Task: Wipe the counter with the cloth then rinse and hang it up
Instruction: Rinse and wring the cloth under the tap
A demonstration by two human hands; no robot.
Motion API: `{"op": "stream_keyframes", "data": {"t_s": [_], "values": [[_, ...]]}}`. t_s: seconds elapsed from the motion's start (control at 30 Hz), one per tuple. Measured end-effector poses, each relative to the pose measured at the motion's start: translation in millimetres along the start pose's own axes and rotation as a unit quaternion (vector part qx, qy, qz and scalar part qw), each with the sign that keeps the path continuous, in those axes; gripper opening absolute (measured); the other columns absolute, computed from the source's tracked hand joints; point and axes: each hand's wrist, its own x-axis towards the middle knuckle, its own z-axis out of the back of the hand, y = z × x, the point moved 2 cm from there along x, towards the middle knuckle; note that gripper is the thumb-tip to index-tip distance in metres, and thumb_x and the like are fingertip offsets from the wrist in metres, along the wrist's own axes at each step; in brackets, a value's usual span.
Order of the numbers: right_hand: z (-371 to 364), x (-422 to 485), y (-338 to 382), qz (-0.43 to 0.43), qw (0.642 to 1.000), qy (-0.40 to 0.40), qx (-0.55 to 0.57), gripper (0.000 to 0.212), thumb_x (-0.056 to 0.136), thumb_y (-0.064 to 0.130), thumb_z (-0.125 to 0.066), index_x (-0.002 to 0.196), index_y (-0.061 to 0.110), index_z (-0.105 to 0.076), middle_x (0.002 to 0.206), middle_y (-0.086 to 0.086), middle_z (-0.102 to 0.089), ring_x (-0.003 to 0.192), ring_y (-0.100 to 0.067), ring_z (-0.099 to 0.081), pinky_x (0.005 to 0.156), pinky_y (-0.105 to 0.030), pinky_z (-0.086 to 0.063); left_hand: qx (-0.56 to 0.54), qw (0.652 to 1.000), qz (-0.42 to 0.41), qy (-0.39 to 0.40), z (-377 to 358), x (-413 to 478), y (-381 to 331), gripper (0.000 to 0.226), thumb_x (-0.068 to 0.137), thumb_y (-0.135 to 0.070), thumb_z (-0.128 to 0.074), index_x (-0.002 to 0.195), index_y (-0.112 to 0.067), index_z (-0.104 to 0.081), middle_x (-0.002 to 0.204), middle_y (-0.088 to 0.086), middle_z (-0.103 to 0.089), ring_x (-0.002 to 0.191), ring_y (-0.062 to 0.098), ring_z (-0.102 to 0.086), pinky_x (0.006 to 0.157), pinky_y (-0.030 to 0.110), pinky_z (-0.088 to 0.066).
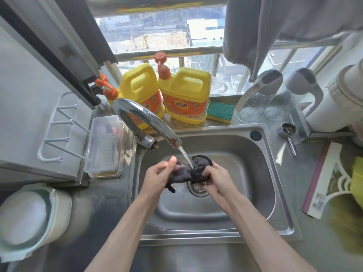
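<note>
A dark wet cloth [185,172] is bunched between both hands over the steel sink [255,173]. My left hand [159,175] grips its left end, thumb up. My right hand [218,178] grips its right end. Water runs from the chrome faucet [145,118] onto the middle of the cloth. Part of the cloth rises behind my right hand, and a corner hangs below my left hand. The drain strainer [197,188] lies just under the cloth.
Two yellow detergent jugs [185,95] and a green-yellow sponge [221,112] stand on the sill behind the sink. A white hook rack [59,134] is on the left wall. Grey cloths [265,30] hang top right. Glass pitchers [255,99] stand right; a clear box [104,146] sits left.
</note>
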Motion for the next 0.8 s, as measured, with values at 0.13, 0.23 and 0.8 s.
{"op": "stream_keyframes", "data": {"t_s": [0.13, 0.23, 0.8], "values": [[-8, 1, -2, -0.012, 1.0, 0.011, -0.019, 0.018, 0.094, 0.024, -0.068, 0.096, 0.008, -0.075, 0.092, -0.017, -0.078, 0.08, -0.027, -0.072, 0.074, -0.037, -0.053, 0.045, 0.998, -0.046, -0.002, -4, -3, 2, 0.058, 0.082, 0.016, -0.067, 0.129, -0.017, -0.057, 0.118, 0.007, -0.07, 0.1, 0.009, -0.072, 0.075, 0.018, -0.055], [-9, 4, -6, 0.058, 0.997, -0.027, -0.05, 0.009, 0.094, 0.005, -0.072, 0.102, 0.008, -0.07, 0.088, -0.013, -0.078, 0.078, -0.027, -0.073, 0.067, -0.033, -0.057, -0.052, 0.999, -0.003, 0.01, -2, 1, 4, 0.068, 0.081, 0.025, -0.057, 0.135, -0.016, -0.055, 0.112, 0.012, -0.075, 0.101, 0.022, -0.074, 0.075, 0.023, -0.058], [-11, -2, -9, -0.009, 0.998, 0.01, 0.066, 0.033, 0.093, 0.03, -0.056, 0.108, 0.006, -0.072, 0.109, -0.024, -0.072, 0.103, -0.036, -0.065, 0.09, -0.045, -0.052, -0.036, 0.997, 0.069, 0.005, -20, 10, 5, 0.019, 0.095, -0.005, -0.065, 0.114, -0.007, -0.065, 0.104, 0.021, -0.073, 0.089, 0.035, -0.069, 0.087, 0.063, -0.054]]}}
